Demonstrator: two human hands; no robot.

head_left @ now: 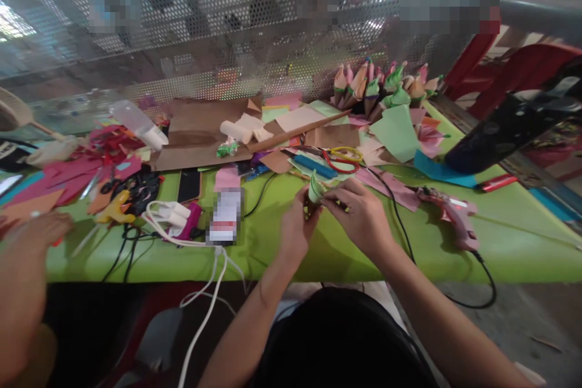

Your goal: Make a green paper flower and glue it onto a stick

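Note:
A small pale green paper swirl (315,189), pointed at the top, is between my two hands over the front of the table. My left hand (297,224) is closed around its lower left side. With thumb and fingers pinched, my right hand (361,215) grips its right edge. Fingers hide the bottom of the swirl. Just behind it lie a blue stick-like tool (313,165) and scissors with red and yellow handles (343,159). To the right, a pink glue gun (454,215) rests on its side.
Finished paper cones (395,88) stand in a cluster at the back right, by a dark bottle (495,127). A phone (226,216), white cables and a purple power strip (188,224) lie left. A co-worker's hand (45,230) is at the far left. Coloured paper scraps cover the back.

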